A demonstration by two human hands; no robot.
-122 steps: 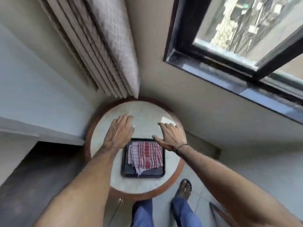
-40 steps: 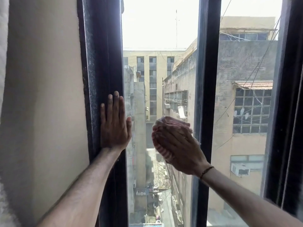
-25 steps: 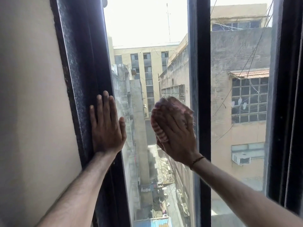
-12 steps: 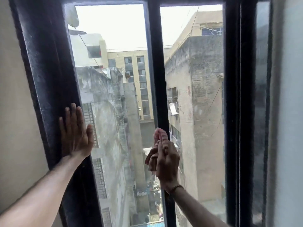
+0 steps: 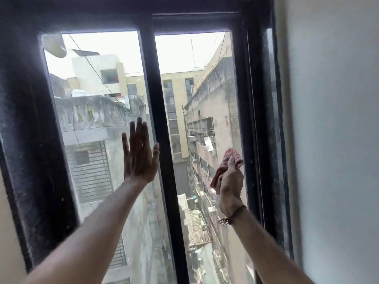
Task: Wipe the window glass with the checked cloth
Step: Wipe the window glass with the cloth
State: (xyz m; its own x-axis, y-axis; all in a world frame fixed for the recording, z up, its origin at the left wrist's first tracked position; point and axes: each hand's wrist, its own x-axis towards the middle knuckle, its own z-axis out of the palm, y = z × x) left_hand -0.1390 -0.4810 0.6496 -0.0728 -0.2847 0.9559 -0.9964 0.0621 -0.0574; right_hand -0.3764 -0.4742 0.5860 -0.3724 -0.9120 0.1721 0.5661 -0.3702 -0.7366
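Head view shows the right hand (image 5: 230,181) closed around the bunched checked cloth (image 5: 227,167), pressing it to the right pane (image 5: 196,83) near the frame (image 5: 254,119), while the left hand (image 5: 139,156), fingers spread and empty, lies flat against the left pane (image 5: 92,124), likely for support

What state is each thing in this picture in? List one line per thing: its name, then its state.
Left hand: open, fingers spread, flat at the left pane.
Right hand: closed on the cloth.
Checked cloth: bunched up, at the right pane.
Window: shut, as far as visible.
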